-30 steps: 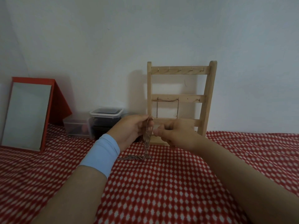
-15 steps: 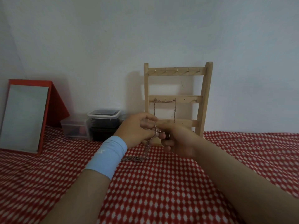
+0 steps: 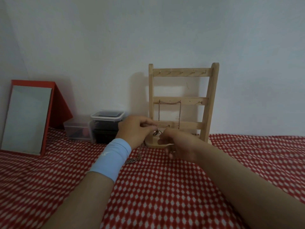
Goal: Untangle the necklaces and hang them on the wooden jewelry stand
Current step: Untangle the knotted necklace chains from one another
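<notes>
Untangling: a silver necklace (image 3: 139, 154) is being worked between both hands, low in front of the wooden jewelry stand (image 3: 182, 103).
Left hand: the left hand (image 3: 134, 129) is raised just in front of the stand's lower left; its fingers (image 3: 148, 123) are pinched together on the top of the silver chain. A light blue wristband (image 3: 110, 160) is worn on this wrist.
Right hand: the right hand (image 3: 179, 144) is held just beside the left, its fingers (image 3: 165, 133) closed on the same chain at a small tangled knot (image 3: 156, 133). The exact hold is blurred, so it seems to be a fingertip pinch.
Silver necklace: from the pinch it hangs down past the left wrist, and its lower end is piled on the red-and-white patterned surface (image 3: 165, 187).
Stand: it is set upright at the far edge of the surface, against the white wall (image 3: 148, 30). Three crossbars with small hooks are seen.
Hung necklace: a copper-coloured chain (image 3: 170, 102) is draped over two hooks of the middle bar, both ends hanging to the lowest bar.
Far left edge: a red-framed mirror (image 3: 28, 119) is propped up tilted back.
Between mirror and stand: a clear plastic box (image 3: 77, 131) and a lidded container (image 3: 107, 115) with dark contents are set touching each other at the far edge.
</notes>
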`<control>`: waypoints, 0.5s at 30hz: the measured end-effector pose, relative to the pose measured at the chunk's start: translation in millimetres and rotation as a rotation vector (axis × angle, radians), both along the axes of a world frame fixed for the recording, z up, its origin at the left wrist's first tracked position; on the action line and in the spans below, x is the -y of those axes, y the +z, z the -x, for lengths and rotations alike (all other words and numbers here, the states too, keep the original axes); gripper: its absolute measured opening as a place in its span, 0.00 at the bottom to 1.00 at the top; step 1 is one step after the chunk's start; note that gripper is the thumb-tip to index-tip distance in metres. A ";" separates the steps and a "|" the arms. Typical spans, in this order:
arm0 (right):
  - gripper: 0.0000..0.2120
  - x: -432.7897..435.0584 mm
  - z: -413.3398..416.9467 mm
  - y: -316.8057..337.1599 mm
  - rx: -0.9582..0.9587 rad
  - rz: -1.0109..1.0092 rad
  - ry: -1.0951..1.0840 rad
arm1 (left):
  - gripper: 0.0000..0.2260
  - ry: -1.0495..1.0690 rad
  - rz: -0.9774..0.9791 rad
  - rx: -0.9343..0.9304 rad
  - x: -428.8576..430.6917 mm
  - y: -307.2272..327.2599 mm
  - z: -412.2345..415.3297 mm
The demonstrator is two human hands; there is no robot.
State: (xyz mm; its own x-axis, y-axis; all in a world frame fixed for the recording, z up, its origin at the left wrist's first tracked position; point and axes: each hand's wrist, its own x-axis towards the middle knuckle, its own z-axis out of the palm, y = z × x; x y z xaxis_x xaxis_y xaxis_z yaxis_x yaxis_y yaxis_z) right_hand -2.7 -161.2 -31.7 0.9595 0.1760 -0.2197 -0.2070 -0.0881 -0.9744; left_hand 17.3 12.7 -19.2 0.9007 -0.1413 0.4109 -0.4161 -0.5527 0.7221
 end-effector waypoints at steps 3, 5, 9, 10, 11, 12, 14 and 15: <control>0.09 0.5 2.8 -0.3 -0.013 0.141 0.038 | 0.03 0.017 0.106 0.003 -0.1 0.4 -4.0; 0.11 0.7 6.2 2.1 0.017 0.397 0.088 | 0.05 -0.046 0.253 -0.061 0.8 3.8 -1.4; 0.12 -0.6 7.7 7.5 0.111 0.740 0.140 | 0.08 -0.194 0.323 -0.161 2.3 8.2 4.3; 0.11 -0.5 7.0 8.2 0.163 0.733 0.132 | 0.07 -0.221 0.329 -0.187 3.3 8.8 5.4; 0.11 0.2 6.1 8.8 0.230 0.687 0.110 | 0.07 -0.241 0.337 -0.208 4.1 9.9 7.2; 0.12 1.7 4.5 9.6 0.300 0.615 0.084 | 0.06 -0.258 0.350 -0.222 4.7 11.1 8.7; 0.12 6.1 2.0 12.9 0.370 0.443 0.076 | 0.05 -0.277 0.373 -0.229 5.5 13.2 10.8; 0.11 7.9 1.3 14.1 0.365 0.360 0.097 | 0.05 -0.270 0.380 -0.224 5.6 14.2 11.3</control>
State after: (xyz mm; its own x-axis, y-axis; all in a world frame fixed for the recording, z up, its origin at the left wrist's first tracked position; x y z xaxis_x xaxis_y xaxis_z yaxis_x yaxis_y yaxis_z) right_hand -3.9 -169.1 -17.6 0.9681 0.2426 0.0633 0.1664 -0.4325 -0.8862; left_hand 6.0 7.0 -5.1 0.9246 -0.2589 0.2795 -0.3198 -0.1282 0.9388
